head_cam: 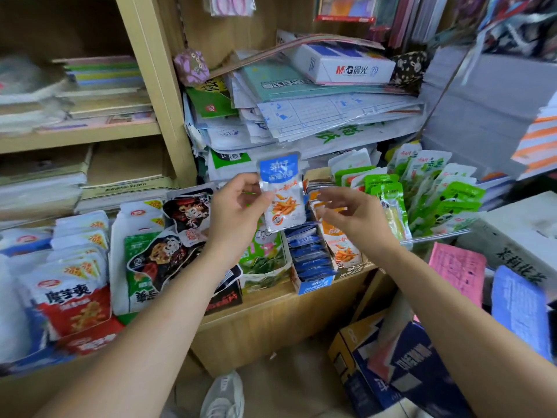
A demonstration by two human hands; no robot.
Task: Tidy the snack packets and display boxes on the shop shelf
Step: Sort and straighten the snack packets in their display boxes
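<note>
My left hand (pixel 238 206) pinches a blue-and-white snack packet (pixel 283 191) by its left edge and holds it upright above the display boxes. Just to the packet's right, my right hand (pixel 349 215) hovers with its fingers loosely curled; a small orange-and-white packet edge shows at its fingertips, and I cannot tell whether it is held. Below stand a blue display box (pixel 312 257) full of blue packets, an orange-packet box (pixel 343 248) and a green-packet box (pixel 262 260). Black cartoon packets (pixel 168 251) lean to the left.
Red-and-white packets (pixel 72 294) fill boxes at the left. Green packets (pixel 437 194) stand in a clear holder at the right. Stacked papers and a white M&G box (pixel 340 64) crowd the shelf above. Cardboard boxes (pixel 391 366) lie on the floor by my shoe (pixel 223 396).
</note>
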